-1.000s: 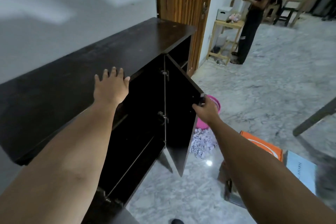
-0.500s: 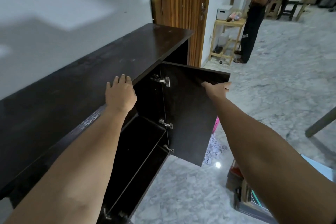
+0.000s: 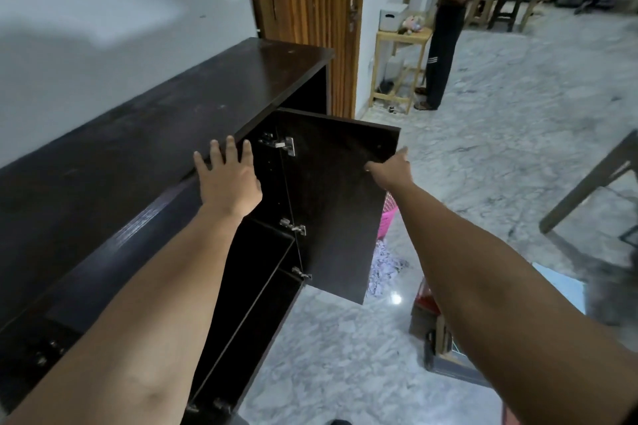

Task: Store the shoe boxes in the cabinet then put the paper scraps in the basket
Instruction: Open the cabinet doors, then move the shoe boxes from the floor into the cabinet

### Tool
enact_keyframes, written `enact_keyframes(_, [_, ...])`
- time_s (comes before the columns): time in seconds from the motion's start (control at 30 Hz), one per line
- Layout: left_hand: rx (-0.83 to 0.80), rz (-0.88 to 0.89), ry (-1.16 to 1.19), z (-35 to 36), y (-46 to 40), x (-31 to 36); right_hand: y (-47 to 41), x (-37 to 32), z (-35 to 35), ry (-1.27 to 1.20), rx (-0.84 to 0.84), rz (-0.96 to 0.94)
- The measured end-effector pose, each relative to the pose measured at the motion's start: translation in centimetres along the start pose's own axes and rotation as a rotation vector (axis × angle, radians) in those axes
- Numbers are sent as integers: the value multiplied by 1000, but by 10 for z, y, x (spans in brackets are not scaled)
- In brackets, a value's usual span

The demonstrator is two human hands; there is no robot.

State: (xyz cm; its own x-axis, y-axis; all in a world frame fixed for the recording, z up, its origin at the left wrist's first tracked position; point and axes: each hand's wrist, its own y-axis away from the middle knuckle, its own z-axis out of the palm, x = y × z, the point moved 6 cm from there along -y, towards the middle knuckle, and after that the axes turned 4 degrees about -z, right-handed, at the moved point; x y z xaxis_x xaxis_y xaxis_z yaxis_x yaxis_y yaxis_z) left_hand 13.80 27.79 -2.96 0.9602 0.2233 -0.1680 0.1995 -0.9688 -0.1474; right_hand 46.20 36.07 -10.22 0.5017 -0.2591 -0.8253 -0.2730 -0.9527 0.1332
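The right hand (image 3: 390, 171) presses with flat, stretched fingers on the inner face of the open cabinet door (image 3: 331, 203), close to its upper free corner; this grip is released, it clasps nothing. The left hand (image 3: 229, 179) lies palm down with spread fingers on the front edge of the cabinet (image 3: 145, 155) top, also a released grip that holds nothing, just left of the door's upper hinge (image 3: 284, 145). Between the two hands the door stands swung out toward the room, and two more hinges show lower on its hinged side. Under the left hand the inside of the cabinet is dark, with a thin shelf (image 3: 255, 286) running across it; I cannot tell if anything stands on it. Just behind the door's free edge, below the right hand, a part of the pink basket (image 3: 386, 217) shows on the marble floor (image 3: 345, 355), and the paper scraps (image 3: 385, 269) lie in a heap on the floor just beside it, not inside. Under the right forearm, nearer to the camera, the shoe boxes (image 3: 435, 331) stand on the floor, outside the cabinet and mostly hidden by the arm; a light blue box (image 3: 556, 283) shows at the arm's other side. Far behind the hands, another person (image 3: 445, 28) stands beside a small wooden stand (image 3: 400, 55) near a wooden room door (image 3: 310, 10).
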Motion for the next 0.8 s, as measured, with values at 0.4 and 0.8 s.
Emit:
enact_keyframes(0.4, [-229, 582, 212, -15, 162, 275, 198, 177, -173, 105, 5, 257])
enact_keyframes(0.8, [-553, 726, 290, 108, 264, 440, 215, 377, -231, -63, 208, 517])
